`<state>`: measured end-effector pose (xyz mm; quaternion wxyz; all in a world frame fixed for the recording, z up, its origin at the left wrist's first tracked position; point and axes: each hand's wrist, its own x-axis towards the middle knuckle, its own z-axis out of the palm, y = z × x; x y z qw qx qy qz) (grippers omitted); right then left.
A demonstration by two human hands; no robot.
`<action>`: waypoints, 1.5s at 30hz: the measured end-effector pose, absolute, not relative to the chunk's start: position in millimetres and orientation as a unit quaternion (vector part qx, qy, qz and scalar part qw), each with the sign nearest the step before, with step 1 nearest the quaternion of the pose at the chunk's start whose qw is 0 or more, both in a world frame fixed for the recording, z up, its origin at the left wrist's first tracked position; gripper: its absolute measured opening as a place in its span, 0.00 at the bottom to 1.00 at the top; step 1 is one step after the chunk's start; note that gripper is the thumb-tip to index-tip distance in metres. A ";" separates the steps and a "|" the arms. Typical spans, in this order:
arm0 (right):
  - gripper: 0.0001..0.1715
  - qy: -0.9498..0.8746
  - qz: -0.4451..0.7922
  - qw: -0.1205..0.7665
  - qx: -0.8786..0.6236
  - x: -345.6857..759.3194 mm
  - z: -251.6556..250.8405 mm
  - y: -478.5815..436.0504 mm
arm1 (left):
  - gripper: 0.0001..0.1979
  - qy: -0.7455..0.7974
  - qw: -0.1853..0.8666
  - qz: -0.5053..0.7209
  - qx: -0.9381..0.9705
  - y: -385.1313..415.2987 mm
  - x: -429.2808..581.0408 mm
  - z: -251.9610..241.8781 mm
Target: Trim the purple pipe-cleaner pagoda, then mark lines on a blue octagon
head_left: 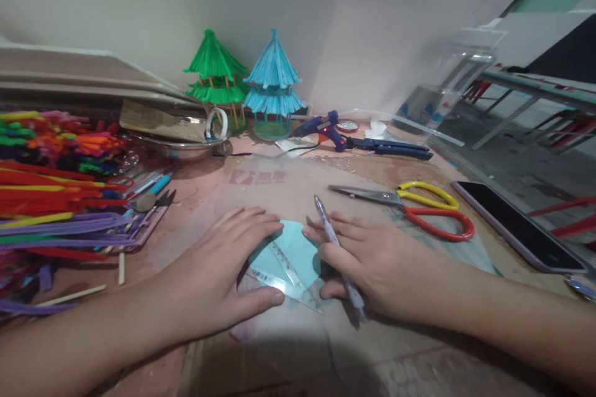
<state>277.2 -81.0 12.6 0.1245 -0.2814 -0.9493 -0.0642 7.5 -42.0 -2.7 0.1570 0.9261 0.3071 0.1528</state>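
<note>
A light blue piece of paper (292,234) with cut-off corners lies flat on the work surface between my hands. On it rests a clear triangular set square (267,278) with printed markings. My left hand (228,260) is spread out at the left, its fingers over the paper's edge and its thumb beside the set square's lower edge. In my right hand (367,254) a slim patterned pen (329,229) is held slanted between thumb and fingers, its tip pointing up and away from the paper. The right fingertips are at the paper's right edge.
Scissors (419,205) and a phone (516,223) lie right. Behind are a glue gun (321,129), pliers (395,149), a green pagoda model (214,65), a blue pagoda model (274,74) and a metal bowl (179,150). Colourful pipe cleaners (46,198) crowd the left.
</note>
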 end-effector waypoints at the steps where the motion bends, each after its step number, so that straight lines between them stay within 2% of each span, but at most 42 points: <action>1: 0.18 -0.950 -0.068 0.122 -0.278 277.5 11.0 -78.3 | 0.33 0.304 0.160 0.155 0.926 -42.3 7.9 -1.6; 4: 0.17 -0.947 -0.056 0.145 -0.282 279.1 6.0 -70.0 | 0.31 0.311 0.166 0.161 0.922 -41.8 8.5 0.7; 11: 0.10 -0.919 -0.031 0.213 -0.331 279.6 -5.4 -60.3 | 0.16 0.302 0.144 0.189 0.923 -37.7 8.2 1.4; 19: 0.09 -0.917 -0.041 0.218 -0.330 280.6 -6.6 -58.0 | 0.16 0.295 0.030 0.139 0.945 -15.3 -4.5 1.5; 25: 0.08 -0.915 -0.021 0.224 -0.334 281.3 -7.7 -58.2 | 0.12 0.316 0.039 0.134 0.938 -17.1 -6.4 19.8; 26: 0.08 -0.916 -0.022 0.224 -0.333 281.0 -7.9 -58.2 | 0.13 0.327 0.043 0.131 0.935 -21.1 -4.2 22.7; 30: 0.09 -0.915 -0.040 0.228 -0.331 280.0 -8.5 -57.6 | 0.36 0.354 0.054 0.088 0.929 -32.8 9.3 26.8; 32: 0.09 -0.915 -0.044 0.233 -0.326 280.0 -8.9 -57.5 | 0.39 0.362 0.048 0.050 0.930 -31.8 17.0 27.7; 36: 0.09 -0.916 -0.038 0.230 -0.328 280.6 -9.9 -57.4 | 0.36 0.361 0.041 -0.023 0.931 -19.5 28.4 34.6; 40: 0.11 -0.916 -0.026 0.216 -0.336 280.4 -9.6 -56.8 | 0.33 0.367 0.077 -0.065 0.925 -10.5 34.7 42.7; 45: 0.10 -0.914 -0.013 0.228 -0.335 280.5 -8.3 -57.9 | 0.12 0.359 0.143 -0.006 0.922 -5.9 42.3 44.7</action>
